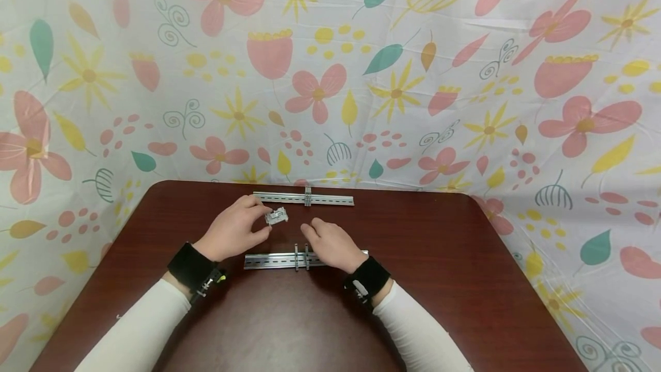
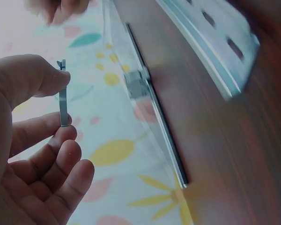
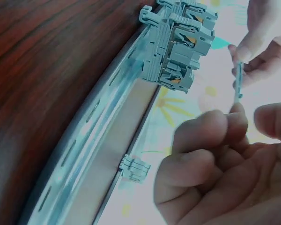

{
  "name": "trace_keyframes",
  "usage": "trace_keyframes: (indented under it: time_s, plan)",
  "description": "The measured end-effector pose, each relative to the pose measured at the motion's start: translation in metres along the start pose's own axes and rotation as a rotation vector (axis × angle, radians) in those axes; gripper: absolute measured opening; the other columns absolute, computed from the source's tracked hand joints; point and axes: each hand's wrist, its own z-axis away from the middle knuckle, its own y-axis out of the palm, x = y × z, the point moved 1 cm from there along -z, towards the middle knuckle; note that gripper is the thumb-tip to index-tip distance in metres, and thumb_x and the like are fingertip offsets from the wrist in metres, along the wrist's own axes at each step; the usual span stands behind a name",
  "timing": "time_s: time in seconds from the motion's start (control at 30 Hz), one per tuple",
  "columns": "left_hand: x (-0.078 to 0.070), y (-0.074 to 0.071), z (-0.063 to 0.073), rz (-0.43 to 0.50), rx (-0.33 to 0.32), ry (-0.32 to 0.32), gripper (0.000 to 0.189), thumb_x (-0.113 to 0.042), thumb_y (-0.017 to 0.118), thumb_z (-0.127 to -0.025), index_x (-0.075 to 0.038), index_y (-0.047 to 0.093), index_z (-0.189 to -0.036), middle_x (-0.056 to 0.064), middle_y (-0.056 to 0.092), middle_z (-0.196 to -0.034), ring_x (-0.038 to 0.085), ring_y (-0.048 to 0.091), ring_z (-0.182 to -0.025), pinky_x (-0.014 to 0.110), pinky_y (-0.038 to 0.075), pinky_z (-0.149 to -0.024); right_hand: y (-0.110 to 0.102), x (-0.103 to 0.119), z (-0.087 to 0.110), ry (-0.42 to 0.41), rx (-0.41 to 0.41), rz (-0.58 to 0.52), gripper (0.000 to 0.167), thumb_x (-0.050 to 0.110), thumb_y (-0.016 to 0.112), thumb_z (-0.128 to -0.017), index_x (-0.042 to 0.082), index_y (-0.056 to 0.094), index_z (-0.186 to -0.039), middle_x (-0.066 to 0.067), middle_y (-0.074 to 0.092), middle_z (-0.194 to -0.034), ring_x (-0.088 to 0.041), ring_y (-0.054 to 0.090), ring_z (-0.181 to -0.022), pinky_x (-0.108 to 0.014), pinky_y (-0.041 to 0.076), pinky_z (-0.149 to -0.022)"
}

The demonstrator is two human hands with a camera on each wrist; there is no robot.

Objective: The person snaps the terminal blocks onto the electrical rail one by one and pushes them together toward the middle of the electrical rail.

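Note:
My left hand (image 1: 234,229) pinches a thin grey terminal block (image 1: 276,216) between thumb and fingertips, above the table and between two metal DIN rails. The left wrist view shows this terminal block (image 2: 63,101) edge-on, with the other fingers spread loosely below it. My right hand (image 1: 334,244) hovers over the right part of the near rail (image 1: 258,262), its fingers loosely curled. In the right wrist view nothing shows between its fingers (image 3: 189,173) and thumb. Two upright terminal blocks (image 1: 302,257) sit apart on the near rail, just left of this hand.
The far rail (image 1: 335,200) lies near the back edge of the brown table (image 1: 423,245), carrying a small group of terminal blocks (image 1: 307,196). A flower-patterned cloth (image 1: 361,62) hangs behind and beside the table. Both wrists wear black bands.

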Motion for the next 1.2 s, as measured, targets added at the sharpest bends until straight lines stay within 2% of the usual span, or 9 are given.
trace_keyframes:
  time_s: [0.17,0.3,0.6,0.7,0.93,1.2]
  plan:
    - [-0.014,0.001,-0.002,0.018,-0.02,0.076,0.033,-0.016,0.089,-0.093,-0.004,0.082,-0.122,0.005,0.063,-0.11,0.022,0.06,-0.105,0.038,0.058,-0.085,-0.001,-0.002,0.0,-0.034,-0.051,-0.107,0.053,0.054,0.036,-0.121,0.011,0.056,-0.099,-0.003,0.046,-0.078,-0.017,0.04,-0.064,-0.035,0.036,-0.066]
    - [-0.022,0.002,-0.003,0.025,-0.023,0.127,0.034,-0.015,0.09,-0.093,-0.003,0.081,-0.123,0.004,0.062,-0.11,0.02,0.06,-0.103,0.035,0.058,-0.083,-0.001,-0.004,0.0,-0.044,-0.075,-0.168,0.056,0.057,0.034,-0.121,0.01,0.059,-0.102,-0.003,0.045,-0.079,-0.018,0.039,-0.064,-0.035,0.035,-0.066]
    - [-0.038,0.005,-0.001,0.042,-0.041,0.228,0.035,-0.014,0.093,-0.09,-0.003,0.081,-0.121,0.003,0.062,-0.108,0.018,0.057,-0.098,0.032,0.055,-0.076,0.002,-0.004,-0.001,-0.079,-0.019,-0.222,0.059,0.063,0.033,-0.119,0.011,0.053,-0.099,-0.003,0.045,-0.081,-0.017,0.04,-0.066,-0.034,0.035,-0.067]
    - [-0.04,0.006,-0.002,0.047,-0.04,0.233,0.036,-0.014,0.093,-0.089,-0.002,0.081,-0.121,0.003,0.062,-0.108,0.018,0.056,-0.098,0.031,0.054,-0.076,0.003,-0.004,-0.001,-0.098,-0.004,-0.233,0.054,0.058,0.034,-0.12,0.012,0.053,-0.098,-0.003,0.045,-0.082,-0.017,0.041,-0.066,-0.033,0.036,-0.067]
    - [-0.043,0.007,-0.002,0.04,-0.018,0.224,0.036,-0.015,0.091,-0.091,-0.004,0.081,-0.124,0.001,0.061,-0.108,0.016,0.055,-0.098,0.031,0.054,-0.077,0.004,-0.002,0.0,-0.135,-0.009,-0.254,0.038,0.036,0.038,-0.123,0.012,0.052,-0.097,-0.002,0.045,-0.08,-0.016,0.039,-0.066,-0.031,0.035,-0.067]
    - [-0.045,0.008,-0.002,0.013,-0.06,0.237,0.039,-0.018,0.091,-0.093,-0.002,0.081,-0.127,0.003,0.064,-0.111,0.02,0.059,-0.102,0.033,0.057,-0.078,0.003,0.0,0.0,-0.156,-0.029,-0.307,0.041,0.037,0.037,-0.123,0.01,0.053,-0.097,-0.001,0.045,-0.074,-0.018,0.04,-0.063,-0.032,0.036,-0.067]
